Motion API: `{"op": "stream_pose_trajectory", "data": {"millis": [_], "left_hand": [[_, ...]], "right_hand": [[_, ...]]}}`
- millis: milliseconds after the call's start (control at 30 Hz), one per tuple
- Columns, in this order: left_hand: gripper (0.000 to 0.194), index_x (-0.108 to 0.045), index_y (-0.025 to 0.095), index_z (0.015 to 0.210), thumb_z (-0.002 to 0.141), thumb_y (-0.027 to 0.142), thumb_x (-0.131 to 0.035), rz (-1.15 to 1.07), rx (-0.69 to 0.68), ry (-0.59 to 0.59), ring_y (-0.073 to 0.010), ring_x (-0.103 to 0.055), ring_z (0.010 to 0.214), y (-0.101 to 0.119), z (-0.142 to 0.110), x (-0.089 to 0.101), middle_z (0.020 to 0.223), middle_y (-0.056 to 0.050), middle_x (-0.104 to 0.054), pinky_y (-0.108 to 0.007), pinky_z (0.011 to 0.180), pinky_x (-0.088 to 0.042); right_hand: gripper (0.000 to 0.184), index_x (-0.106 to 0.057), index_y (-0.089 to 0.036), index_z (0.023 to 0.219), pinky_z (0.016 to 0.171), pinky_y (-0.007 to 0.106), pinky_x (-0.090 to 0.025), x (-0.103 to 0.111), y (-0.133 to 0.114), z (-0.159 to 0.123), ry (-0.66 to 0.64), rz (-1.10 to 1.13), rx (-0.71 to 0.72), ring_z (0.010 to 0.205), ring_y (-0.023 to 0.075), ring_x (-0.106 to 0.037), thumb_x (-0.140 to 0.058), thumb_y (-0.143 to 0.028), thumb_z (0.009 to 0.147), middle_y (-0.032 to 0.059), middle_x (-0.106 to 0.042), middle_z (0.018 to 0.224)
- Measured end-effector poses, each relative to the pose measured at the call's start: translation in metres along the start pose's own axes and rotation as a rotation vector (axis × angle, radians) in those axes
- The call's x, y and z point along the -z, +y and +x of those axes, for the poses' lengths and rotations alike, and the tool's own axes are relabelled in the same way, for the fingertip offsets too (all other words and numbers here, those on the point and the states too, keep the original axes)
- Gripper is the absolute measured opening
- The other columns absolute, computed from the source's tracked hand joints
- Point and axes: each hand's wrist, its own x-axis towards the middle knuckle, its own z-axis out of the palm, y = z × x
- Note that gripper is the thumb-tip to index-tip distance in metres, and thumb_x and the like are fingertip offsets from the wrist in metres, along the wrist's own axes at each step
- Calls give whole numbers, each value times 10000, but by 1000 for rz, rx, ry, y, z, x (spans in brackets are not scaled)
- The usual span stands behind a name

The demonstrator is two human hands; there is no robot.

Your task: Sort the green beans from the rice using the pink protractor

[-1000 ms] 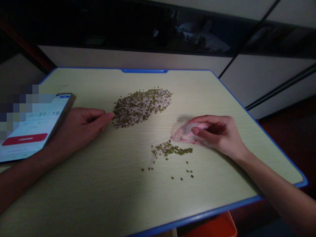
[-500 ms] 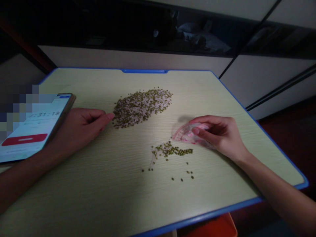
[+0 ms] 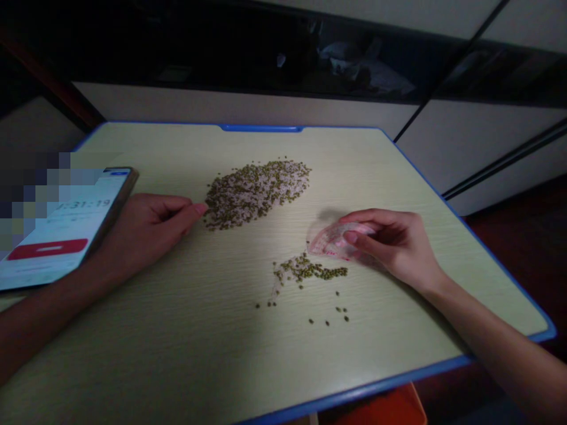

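My right hand (image 3: pixel 396 245) pinches a clear protractor (image 3: pixel 330 243) with pink-red markings, thumb on top and fingers behind. Its curved edge points left, and the part under my fingers is hidden. Just in front of the protractor lies a small scatter of green mung beans (image 3: pixel 310 270), with several strays nearer me. A larger heap of mung beans mixed with pale grains (image 3: pixel 259 192) spreads across the middle of the table. At the heap's left end rests my left hand (image 3: pixel 163 221), fingers curled and thumb laid along them. No object shows in it.
A phone (image 3: pixel 53 230) with a running timer lies at the left beside my left wrist. The pale table (image 3: pixel 177 354) has a blue rim. Behind it stand light cabinet panels (image 3: pixel 496 147) with a dark glossy band. Something orange (image 3: pixel 385 407) shows below the front edge.
The phone's timer has advanced by a second. Both hands, the protractor and the beans hold nearly the same places; the whole view has shifted very slightly.
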Motion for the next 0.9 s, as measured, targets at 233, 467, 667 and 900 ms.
{"op": "stream_pose_trajectory", "data": {"millis": [233, 467, 667, 900], "left_hand": [[413, -274, 197, 396, 661, 469, -435, 9, 6, -8, -43, -256, 343, 0, -2, 1, 353, 64, -240, -191, 372, -213], [419, -283, 195, 388, 663, 466, -445, -10, -17, -8, -39, -255, 336, -1, -1, 0, 350, 66, -248, -186, 365, -212], [416, -281, 197, 387, 654, 472, -441, 2, -11, -3, -40, -259, 327, 0, -2, 1, 338, 67, -246, -186, 359, -212], [416, -288, 196, 377, 648, 475, -434, 20, -17, 0, -43, -264, 325, 1, -1, 1, 328, 66, -255, -186, 360, -214]], "right_hand": [[137, -687, -151, 805, 398, 208, -415, -2, -1, 2, 29, -30, 2, 464, 108, -558, -655, -134, 673, 21, -671, 595], [149, -680, -160, 847, 405, 214, -428, -2, 1, -1, -13, -21, 10, 453, 108, -559, -652, -168, 701, 23, -675, 607], [146, -678, -145, 833, 376, 204, -398, -3, 1, 0, -2, -31, 2, 427, 98, -538, -647, -156, 690, 8, -643, 554], [119, -674, -141, 768, 345, 187, -359, -3, -2, 2, 55, -1, -18, 405, 89, -526, -652, -154, 652, -9, -621, 514]]}}
